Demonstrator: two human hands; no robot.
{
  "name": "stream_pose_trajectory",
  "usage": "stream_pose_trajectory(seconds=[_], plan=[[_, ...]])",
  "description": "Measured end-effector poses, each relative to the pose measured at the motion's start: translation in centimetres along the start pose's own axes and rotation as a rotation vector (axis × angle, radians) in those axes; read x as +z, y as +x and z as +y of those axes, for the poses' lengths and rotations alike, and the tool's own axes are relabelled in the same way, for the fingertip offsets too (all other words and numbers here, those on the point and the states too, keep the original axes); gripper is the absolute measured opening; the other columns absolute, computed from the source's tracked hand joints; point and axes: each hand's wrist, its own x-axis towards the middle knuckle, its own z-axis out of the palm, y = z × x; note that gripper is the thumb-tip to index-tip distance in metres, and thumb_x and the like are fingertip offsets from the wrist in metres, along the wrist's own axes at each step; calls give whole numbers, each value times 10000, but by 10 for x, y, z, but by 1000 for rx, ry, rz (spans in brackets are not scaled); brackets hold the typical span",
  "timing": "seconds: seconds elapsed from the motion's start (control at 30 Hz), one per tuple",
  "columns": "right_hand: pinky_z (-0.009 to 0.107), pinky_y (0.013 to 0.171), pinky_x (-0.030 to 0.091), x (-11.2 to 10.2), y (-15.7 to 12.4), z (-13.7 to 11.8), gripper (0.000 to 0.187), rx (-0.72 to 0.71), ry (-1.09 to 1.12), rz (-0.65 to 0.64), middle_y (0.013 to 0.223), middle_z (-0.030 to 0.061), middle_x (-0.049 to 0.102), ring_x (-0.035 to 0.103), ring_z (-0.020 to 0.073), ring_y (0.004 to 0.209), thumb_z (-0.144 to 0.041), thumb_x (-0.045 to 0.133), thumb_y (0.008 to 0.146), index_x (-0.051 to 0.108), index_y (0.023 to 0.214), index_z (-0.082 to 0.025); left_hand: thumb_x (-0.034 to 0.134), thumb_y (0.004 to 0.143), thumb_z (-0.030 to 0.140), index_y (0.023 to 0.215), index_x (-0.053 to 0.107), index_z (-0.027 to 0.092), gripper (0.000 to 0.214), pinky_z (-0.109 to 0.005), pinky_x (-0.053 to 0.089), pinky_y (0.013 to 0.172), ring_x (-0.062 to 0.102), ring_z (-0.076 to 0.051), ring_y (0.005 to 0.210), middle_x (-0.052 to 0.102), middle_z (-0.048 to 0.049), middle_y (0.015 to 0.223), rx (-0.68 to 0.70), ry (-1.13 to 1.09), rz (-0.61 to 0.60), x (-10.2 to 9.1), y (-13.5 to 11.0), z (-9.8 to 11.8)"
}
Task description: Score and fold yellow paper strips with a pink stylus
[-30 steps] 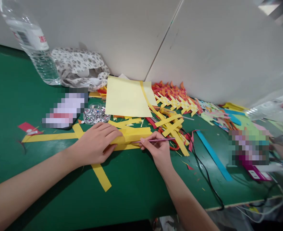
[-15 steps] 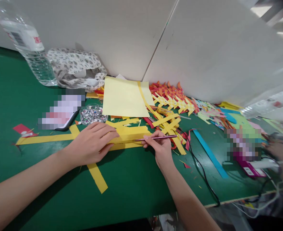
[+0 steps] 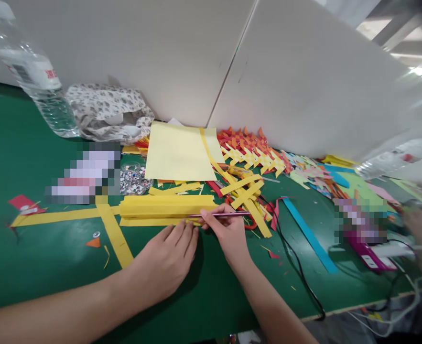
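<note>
My right hand [image 3: 228,234] pinches a slim purple pen-like stick [image 3: 234,214], whose thin tip points left across a stack of yellow paper strips [image 3: 164,208]. The strips lie flat, lengthwise from side to side, on the green table. Below their front edge rests my left hand [image 3: 167,255], fingers stretched out and fingertips at or near that edge, holding nothing. Left of the stack, one long yellow strip [image 3: 63,216] lies sideways, and another yellow strip [image 3: 115,234] crosses it at an angle.
Behind the stack are a pale yellow sheet [image 3: 177,153], a tub of googly eyes [image 3: 134,179] and woven paper fish [image 3: 244,143]. A water bottle [image 3: 35,79] and a blurred phone [image 3: 85,174] stand to the left. A blue strip [image 3: 309,234] and black cable [image 3: 298,267] lie right.
My left hand has come off the left end of the yellow stack and moved down and right to its front edge. The stick stays in my right hand.
</note>
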Motion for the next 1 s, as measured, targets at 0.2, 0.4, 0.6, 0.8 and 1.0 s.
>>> stream_pose_trajectory(seconds=[0.2,0.4,0.6,0.8,1.0], plan=[[254,530,520,2,4,1,276,-1,-21,-25,625,9,691,627,142,522,-384,752,682,554,674,-192,446,871,236,1074,646,42,345,-374,474,765,637,-288,936,685,-180,1045,-33,73,21,11,0,0],[265,543,529,2,3,3,263,-36,-68,-14,631,11,689,631,149,527,-381,760,676,568,672,-200,466,836,227,1125,617,56,368,-410,470,783,616,-328,982,659,-189,1088,-55,50,-30,11,-2,1],[262,537,521,-1,3,2,248,-44,-95,-23,637,16,687,638,152,531,-368,744,700,566,672,-198,486,823,239,1130,613,48,383,-408,487,759,626,-346,961,657,-190,1088,-58,52,-34,10,-1,1],[270,566,526,-7,4,4,237,-36,-80,-8,615,15,683,646,155,550,-351,738,714,562,681,-195,476,831,239,1135,612,57,379,-396,499,742,627,-343,973,655,-190,1092,-37,70,-47,11,-2,1],[292,581,535,-12,4,5,246,-85,-69,20,580,11,674,661,178,568,-361,752,692,569,664,-199,465,837,237,1134,609,49,380,-403,498,753,629,-340,971,656,-194,1080,-28,76,-48,10,-1,0]])
